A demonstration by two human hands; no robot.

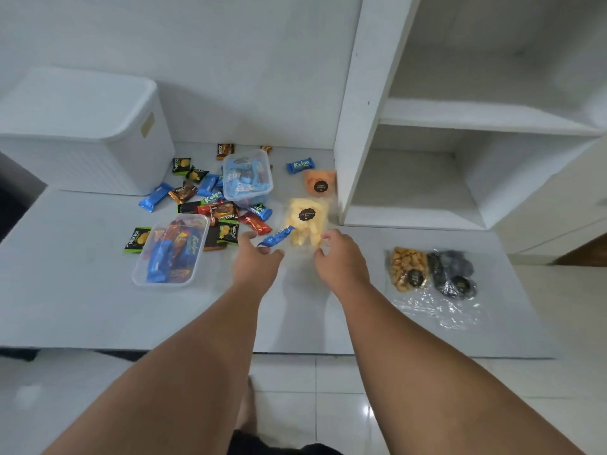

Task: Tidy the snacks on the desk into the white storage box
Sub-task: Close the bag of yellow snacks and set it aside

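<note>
In the head view, both hands reach to the middle of the frame, the left hand [254, 262] and the right hand [340, 261] with fingers loosely spread and holding nothing, on either side of the clear bag of yellow crackers [305, 224], which has a small blue candy bar [277, 237] lying at its lower left edge. The bag looks light, crinkly and slippery, its contents likely brittle, so I would lift it gently by both side edges, not squeeze the middle. The white storage box [85, 133] sits closed at the upper left, with loose snack packets [210, 198] scattered between.
</note>
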